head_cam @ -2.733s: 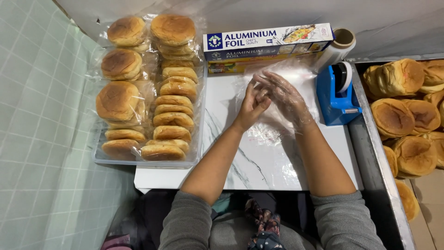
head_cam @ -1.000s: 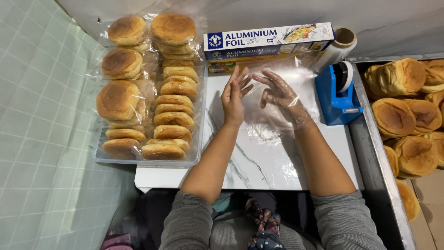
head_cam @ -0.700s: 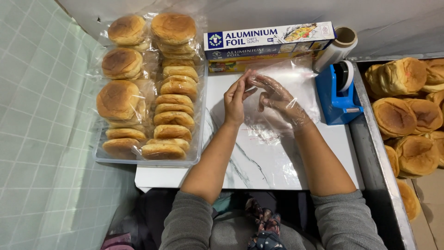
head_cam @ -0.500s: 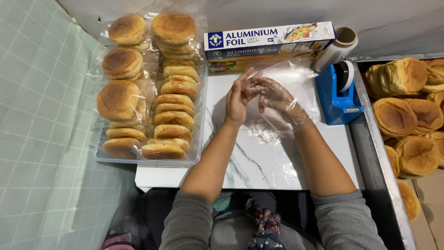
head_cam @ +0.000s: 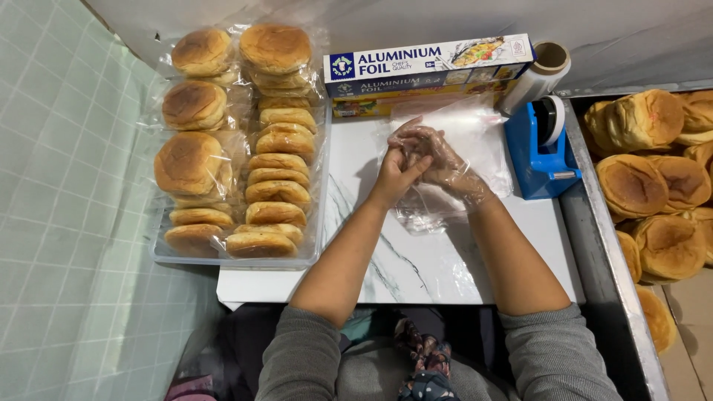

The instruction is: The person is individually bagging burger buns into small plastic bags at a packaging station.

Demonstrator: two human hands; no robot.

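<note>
White marbled table (head_cam: 416,260) carries the work, with bagged buns (head_cam: 238,141) along its left edge and a foil box (head_cam: 427,70) at the far edge. A blue tape dispenser (head_cam: 538,152) stands at the right edge, with loose buns (head_cam: 653,178) in a bin beyond it. Both hands meet over the table's middle, toward the far edge. The right hand (head_cam: 442,160) wears a thin clear glove (head_cam: 464,178), fingers half curled and pointing left. The left hand (head_cam: 397,167), bare, lies just left of it and pinches the glove at the right fingertips; its grip is closed on the film. More clear plastic (head_cam: 431,215) lies under the hands. Half a second ago the hands were slightly apart; they have since closed together.
</note>
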